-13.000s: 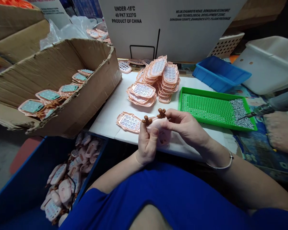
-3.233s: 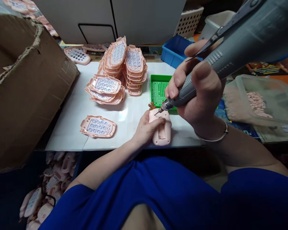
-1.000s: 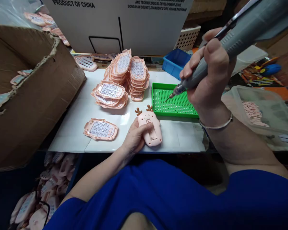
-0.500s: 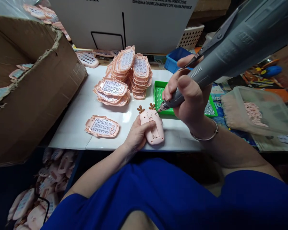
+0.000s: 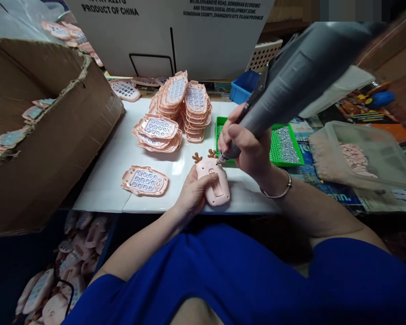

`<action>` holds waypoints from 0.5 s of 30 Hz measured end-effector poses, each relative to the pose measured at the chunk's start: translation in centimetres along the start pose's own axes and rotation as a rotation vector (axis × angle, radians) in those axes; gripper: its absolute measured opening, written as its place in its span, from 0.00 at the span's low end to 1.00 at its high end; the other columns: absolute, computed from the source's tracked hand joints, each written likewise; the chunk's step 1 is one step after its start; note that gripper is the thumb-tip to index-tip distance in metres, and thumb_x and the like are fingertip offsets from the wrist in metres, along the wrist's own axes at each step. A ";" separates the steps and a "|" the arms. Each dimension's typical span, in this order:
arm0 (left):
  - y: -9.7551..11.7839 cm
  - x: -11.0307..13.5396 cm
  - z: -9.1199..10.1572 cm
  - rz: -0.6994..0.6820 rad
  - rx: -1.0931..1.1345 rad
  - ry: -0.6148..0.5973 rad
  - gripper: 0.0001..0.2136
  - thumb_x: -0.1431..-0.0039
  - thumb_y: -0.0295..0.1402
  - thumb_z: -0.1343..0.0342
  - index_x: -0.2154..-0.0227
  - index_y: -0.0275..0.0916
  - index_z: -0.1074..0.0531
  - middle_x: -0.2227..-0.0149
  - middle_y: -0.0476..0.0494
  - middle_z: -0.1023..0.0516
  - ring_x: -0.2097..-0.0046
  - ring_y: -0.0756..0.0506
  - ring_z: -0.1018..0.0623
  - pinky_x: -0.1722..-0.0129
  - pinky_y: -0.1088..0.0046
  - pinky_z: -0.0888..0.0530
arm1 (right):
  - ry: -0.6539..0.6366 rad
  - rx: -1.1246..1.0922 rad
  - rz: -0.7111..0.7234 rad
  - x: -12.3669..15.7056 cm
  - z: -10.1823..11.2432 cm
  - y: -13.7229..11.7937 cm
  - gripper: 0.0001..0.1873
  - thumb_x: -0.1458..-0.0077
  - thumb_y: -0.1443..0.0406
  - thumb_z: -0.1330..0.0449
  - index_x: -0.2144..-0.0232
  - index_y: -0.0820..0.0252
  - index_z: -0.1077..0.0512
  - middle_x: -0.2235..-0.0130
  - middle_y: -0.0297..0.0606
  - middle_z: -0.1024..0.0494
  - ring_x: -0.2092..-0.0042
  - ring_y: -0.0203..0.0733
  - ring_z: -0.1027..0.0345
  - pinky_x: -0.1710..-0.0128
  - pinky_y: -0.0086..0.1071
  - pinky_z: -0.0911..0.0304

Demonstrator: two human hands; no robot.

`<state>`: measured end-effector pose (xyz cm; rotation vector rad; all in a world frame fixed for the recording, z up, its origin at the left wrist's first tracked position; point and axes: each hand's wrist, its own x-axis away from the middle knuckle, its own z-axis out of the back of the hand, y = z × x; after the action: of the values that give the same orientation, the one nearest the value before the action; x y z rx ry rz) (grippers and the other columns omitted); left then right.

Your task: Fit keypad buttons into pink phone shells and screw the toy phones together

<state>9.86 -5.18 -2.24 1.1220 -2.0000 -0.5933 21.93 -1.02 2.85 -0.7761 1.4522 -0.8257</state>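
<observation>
A pink toy phone point(image 5: 219, 192) with brown antlers lies back side up at the table's front edge. My left hand point(image 5: 193, 187) grips it from the left, thumb across its back by the battery recess. My right hand point(image 5: 248, 146) is wrapped round a grey electric screwdriver point(image 5: 291, 85), tilted down to the left. Its tip meets the upper right corner of the toy, at a screw hole. Behind the right hand is a green tray point(image 5: 275, 163) of small screws point(image 5: 287, 144). A single pink half-shell with a keypad point(image 5: 145, 180) rests left of my left hand.
Stacks of half-shells point(image 5: 196, 108) stand mid-table. A cardboard box point(image 5: 67, 131) takes up the left, above a bin of pink toys point(image 5: 77, 253). At right sits a clear plastic tub point(image 5: 365, 158) of small pink parts; a blue bin point(image 5: 242, 88) is behind.
My right hand and the screwdriver have moved down and left, bringing the tip onto the toy's corner hole. My left hand still holds the toy in place.
</observation>
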 end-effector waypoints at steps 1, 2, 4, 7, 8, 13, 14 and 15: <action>0.1 0.1 0.0 0.009 -0.003 0.002 0.21 0.61 0.27 0.35 0.60 0.36 0.31 0.65 0.49 0.21 0.64 0.49 0.23 0.57 0.71 0.28 | 0.007 -0.068 0.005 -0.4 0.1 -0.6 0.19 0.52 0.49 0.36 0.67 0.50 0.38 0.82 0.22 0.38 0.83 0.32 0.45 0.84 0.30 0.43; 0.3 0.2 0.0 0.021 -0.010 0.009 0.22 0.61 0.26 0.35 0.60 0.36 0.31 0.66 0.48 0.21 0.64 0.48 0.23 0.58 0.71 0.27 | 0.015 -0.131 0.010 -0.9 0.3 -1.2 0.19 0.54 0.50 0.34 0.66 0.50 0.36 0.82 0.21 0.38 0.84 0.31 0.46 0.84 0.30 0.44; 0.8 0.8 0.2 0.048 -0.023 0.034 0.22 0.61 0.26 0.34 0.59 0.35 0.30 0.67 0.47 0.21 0.65 0.47 0.22 0.59 0.70 0.26 | 0.075 -0.180 0.051 -2.1 0.8 -2.4 0.18 0.56 0.53 0.32 0.67 0.51 0.33 0.82 0.21 0.37 0.84 0.31 0.45 0.84 0.30 0.44; 1.5 2.3 0.8 0.097 -0.041 0.035 0.23 0.60 0.26 0.33 0.57 0.36 0.30 0.66 0.45 0.19 0.65 0.46 0.20 0.59 0.70 0.25 | 0.279 -0.107 0.200 -4.7 2.5 -2.3 0.15 0.57 0.55 0.33 0.67 0.50 0.31 0.80 0.23 0.37 0.82 0.32 0.42 0.81 0.32 0.43; 1.6 3.0 1.1 0.135 -0.046 0.003 0.23 0.59 0.27 0.32 0.57 0.37 0.29 0.65 0.44 0.19 0.64 0.46 0.20 0.60 0.70 0.25 | 0.317 -0.056 0.213 -5.6 3.2 -1.5 0.17 0.58 0.54 0.32 0.67 0.49 0.31 0.79 0.23 0.36 0.81 0.33 0.41 0.80 0.33 0.41; 0.5 5.5 3.0 0.500 -0.009 -0.431 0.19 0.57 0.34 0.30 0.60 0.35 0.23 0.61 0.34 0.17 0.61 0.40 0.17 0.60 0.69 0.24 | 0.424 0.059 0.081 -9.5 7.0 4.8 0.37 0.76 0.35 0.31 0.68 0.46 0.35 0.81 0.20 0.37 0.81 0.31 0.45 0.81 0.33 0.47; 0.2 5.6 3.3 0.562 0.005 -0.515 0.20 0.57 0.34 0.29 0.59 0.35 0.22 0.59 0.33 0.17 0.59 0.39 0.17 0.59 0.68 0.24 | 0.426 0.082 0.062 -9.8 7.6 5.8 0.38 0.78 0.34 0.32 0.68 0.45 0.36 0.82 0.19 0.37 0.80 0.31 0.46 0.80 0.34 0.47; -0.1 5.6 3.5 0.608 0.018 -0.578 0.21 0.58 0.34 0.29 0.58 0.35 0.21 0.58 0.32 0.17 0.57 0.38 0.17 0.57 0.67 0.24 | 0.417 0.109 0.051 -10.0 8.1 6.6 0.38 0.77 0.33 0.33 0.67 0.44 0.36 0.82 0.19 0.37 0.80 0.33 0.46 0.79 0.35 0.46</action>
<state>5.23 -9.93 -2.29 0.3041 -2.6749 -0.6099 30.51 10.59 2.27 -0.4992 1.7686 -1.0616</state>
